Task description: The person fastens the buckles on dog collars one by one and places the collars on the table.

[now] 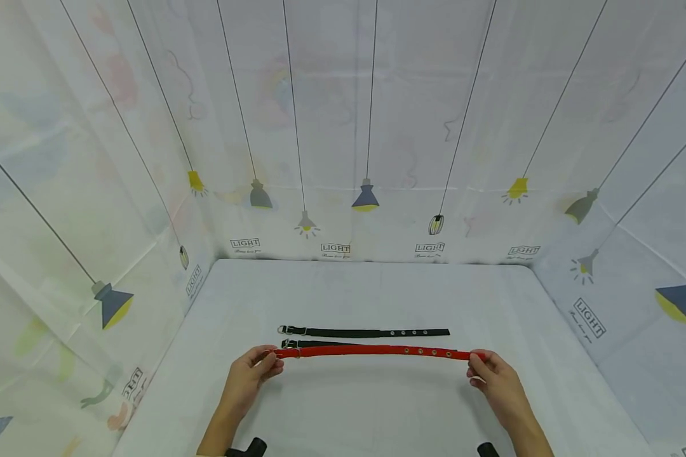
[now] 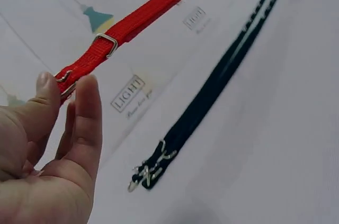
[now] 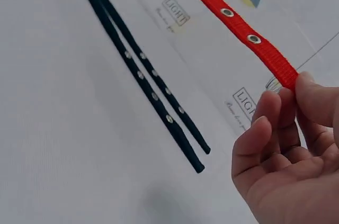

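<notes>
A red pet collar (image 1: 354, 350) is stretched nearly level above the table, held at both ends. My left hand (image 1: 246, 377) pinches its buckle end between thumb and fingers; the left wrist view shows a metal loop on the red strap (image 2: 108, 44) just past the fingertips. At the other end, beyond several metal eyelets, my right hand (image 1: 500, 387) pinches the plain tip of the red strap (image 3: 241, 25). Two black collars lie side by side on the table behind it: the farther black collar (image 1: 349, 332) shows whole, the nearer black collar (image 1: 314, 343) is partly hidden by the red one.
A white cloth covers the table (image 1: 354, 412). White curtains (image 1: 331, 127) printed with hanging lamps enclose its back and both sides. Dark camera mounts (image 1: 256, 447) show at the bottom edge near each wrist.
</notes>
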A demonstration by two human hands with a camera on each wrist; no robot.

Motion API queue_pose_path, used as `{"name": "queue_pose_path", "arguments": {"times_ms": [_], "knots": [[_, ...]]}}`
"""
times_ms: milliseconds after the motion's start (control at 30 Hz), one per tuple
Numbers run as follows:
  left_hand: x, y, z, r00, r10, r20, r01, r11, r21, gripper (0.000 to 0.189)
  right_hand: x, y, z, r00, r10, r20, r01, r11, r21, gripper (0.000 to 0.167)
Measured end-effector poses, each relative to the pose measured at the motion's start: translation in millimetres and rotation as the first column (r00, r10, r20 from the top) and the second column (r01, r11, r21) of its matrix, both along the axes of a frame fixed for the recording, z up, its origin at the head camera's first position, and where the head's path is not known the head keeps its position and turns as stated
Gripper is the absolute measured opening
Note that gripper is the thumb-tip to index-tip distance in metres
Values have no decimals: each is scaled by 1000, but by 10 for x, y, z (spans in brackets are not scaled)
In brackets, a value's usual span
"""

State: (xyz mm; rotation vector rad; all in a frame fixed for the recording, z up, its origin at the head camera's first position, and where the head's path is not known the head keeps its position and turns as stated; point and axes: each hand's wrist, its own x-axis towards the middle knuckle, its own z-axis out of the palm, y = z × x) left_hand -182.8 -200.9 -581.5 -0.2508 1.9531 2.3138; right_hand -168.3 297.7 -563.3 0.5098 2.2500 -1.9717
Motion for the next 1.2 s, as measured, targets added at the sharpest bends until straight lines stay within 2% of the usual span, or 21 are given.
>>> {"name": "queue_pose_path", "arguments": {"times_ms": [100,233,400,467,567,633,733,800,867,933,1100,1200], "knots": [[14,28,59,1000,4,-7,-2,979,201,30,24,3,63,999,-29,-21,23,973,-229,34],[43,66,111,998,-11,-67,35,926,377,17,67,-30,123,997,-31,-76,-4,903,-429,22],[77,102,193,991,-42,-125,104,827,553,25,97,-100,187,987,-30,-158,-65,824,-562,15],[89,120,238,990,-54,-129,123,781,613,28,103,-131,210,983,-34,-183,-82,807,-585,15],[109,153,306,992,-76,-104,127,726,676,28,109,-168,234,978,-40,-207,-96,791,-604,13],[127,179,344,996,-77,-50,90,693,716,25,116,-187,240,975,-39,-218,-106,781,-615,13],[145,227,368,997,-64,46,7,656,755,22,125,-211,236,973,-39,-228,-119,762,-637,12],[151,264,369,993,-40,114,-64,627,777,22,130,-232,231,972,-45,-230,-119,750,-650,12],[155,296,349,986,-11,164,-123,608,784,24,134,-262,226,971,-60,-231,-112,742,-661,13],[159,328,323,976,27,218,-193,581,791,27,136,-298,223,969,-80,-233,-103,729,-677,13],[171,401,229,950,92,297,-297,554,778,30,135,-387,226,965,-121,-231,-85,692,-717,16],[180,445,191,944,116,308,-319,556,767,31,130,-430,233,971,-129,-202,-53,706,-706,19]]}}
